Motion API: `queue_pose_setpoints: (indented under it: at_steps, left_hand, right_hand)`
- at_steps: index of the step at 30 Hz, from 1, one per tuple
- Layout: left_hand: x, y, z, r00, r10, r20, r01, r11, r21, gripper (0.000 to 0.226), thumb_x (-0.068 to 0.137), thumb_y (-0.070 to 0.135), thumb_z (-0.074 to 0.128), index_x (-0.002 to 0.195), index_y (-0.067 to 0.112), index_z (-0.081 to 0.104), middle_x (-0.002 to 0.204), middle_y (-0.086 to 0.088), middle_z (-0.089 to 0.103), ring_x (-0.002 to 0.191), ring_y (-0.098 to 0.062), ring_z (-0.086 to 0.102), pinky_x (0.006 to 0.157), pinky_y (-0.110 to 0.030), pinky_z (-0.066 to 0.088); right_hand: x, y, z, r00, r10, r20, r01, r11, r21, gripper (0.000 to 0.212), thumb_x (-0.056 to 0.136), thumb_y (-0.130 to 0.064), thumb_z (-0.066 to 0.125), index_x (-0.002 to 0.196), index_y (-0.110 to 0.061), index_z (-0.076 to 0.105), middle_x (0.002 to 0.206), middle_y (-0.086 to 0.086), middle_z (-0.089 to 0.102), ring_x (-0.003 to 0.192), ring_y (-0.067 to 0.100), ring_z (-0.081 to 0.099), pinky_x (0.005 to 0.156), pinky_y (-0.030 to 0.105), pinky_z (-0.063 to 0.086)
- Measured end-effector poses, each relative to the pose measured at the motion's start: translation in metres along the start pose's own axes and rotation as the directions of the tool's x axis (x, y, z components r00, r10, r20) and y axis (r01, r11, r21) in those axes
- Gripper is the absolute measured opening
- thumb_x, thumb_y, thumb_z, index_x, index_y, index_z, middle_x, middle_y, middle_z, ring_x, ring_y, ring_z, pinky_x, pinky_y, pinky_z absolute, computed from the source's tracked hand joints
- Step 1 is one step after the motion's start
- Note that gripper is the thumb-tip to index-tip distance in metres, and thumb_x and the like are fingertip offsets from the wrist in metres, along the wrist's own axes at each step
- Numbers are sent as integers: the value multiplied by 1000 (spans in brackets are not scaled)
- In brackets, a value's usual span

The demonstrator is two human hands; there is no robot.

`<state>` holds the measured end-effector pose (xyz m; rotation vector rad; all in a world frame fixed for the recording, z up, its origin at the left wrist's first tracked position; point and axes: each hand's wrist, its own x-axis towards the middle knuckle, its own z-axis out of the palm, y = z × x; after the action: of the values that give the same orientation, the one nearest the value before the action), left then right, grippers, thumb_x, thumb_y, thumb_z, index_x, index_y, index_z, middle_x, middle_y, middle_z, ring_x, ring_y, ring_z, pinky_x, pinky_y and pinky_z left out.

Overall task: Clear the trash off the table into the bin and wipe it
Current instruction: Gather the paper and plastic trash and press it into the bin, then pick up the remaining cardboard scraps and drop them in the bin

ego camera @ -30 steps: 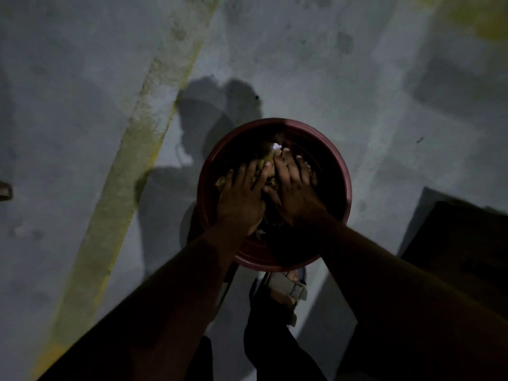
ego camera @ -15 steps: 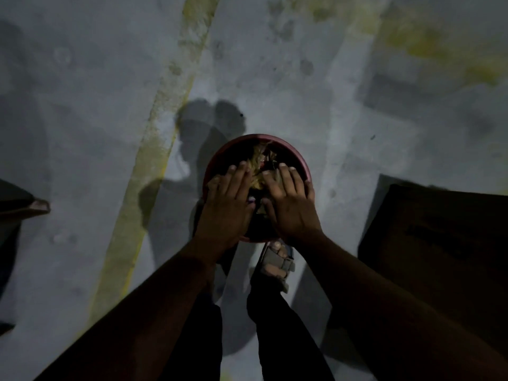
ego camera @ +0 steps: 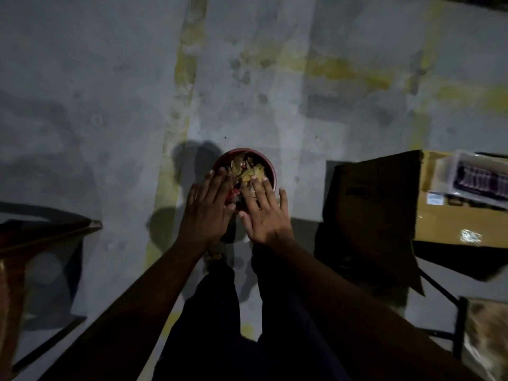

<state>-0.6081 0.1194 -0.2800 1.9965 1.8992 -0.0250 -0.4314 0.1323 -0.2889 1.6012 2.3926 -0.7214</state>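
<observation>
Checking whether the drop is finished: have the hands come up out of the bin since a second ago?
Yes. Both hands have risen: earlier they reached inside the bin, now they hover open above its rim and trash.

The grey concrete floor (ego camera: 110, 78) was stained and carried a worn yellow stripe (ego camera: 181, 111) running from far to near. A red bin (ego camera: 270, 167) full of trash stood on it at centre. A cardboard box (ego camera: 376, 199) sat to its right.
</observation>
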Motion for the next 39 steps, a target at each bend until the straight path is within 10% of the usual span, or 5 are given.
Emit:
queue_pose_setpoints:
  at_steps: [12,19,26,39]
  left_hand:
    - [-58,32,-135,959,280,-39,-272,951,144,68,96,45,36,158,16,26,166,-5,23,153,-26,21,120,-50,22]
    - [-56,85,-180,870,491,38,-492,865,97,66,102,43,42,160,25,16,169,0,11,155,-22,8,123,-47,14]
    - [-89,166,-170,759,645,86,-650,747,137,61,100,37,51,155,22,30,155,-3,41,138,-25,36,111,-43,34]
    - [-159,193,-96,821,529,216,-556,826,91,55,96,37,54,147,19,45,145,-6,53,131,-28,43,109,-43,36]
  right_hand:
    - [-112,-33,-120,937,263,-228,-253,965,72,61,104,-49,26,161,-27,18,170,4,8,157,25,5,123,58,11]
    - [-192,-29,-148,826,449,-340,-424,893,150,56,101,-43,40,153,-24,33,162,11,30,148,32,29,113,54,35]
    - [-280,-12,-133,758,573,-310,-487,815,315,58,98,-35,52,152,-21,36,157,12,36,134,35,45,102,48,48]
    - [-317,19,-63,868,454,-202,-355,851,388,52,99,-24,52,149,-16,44,144,12,50,126,33,50,103,41,45]
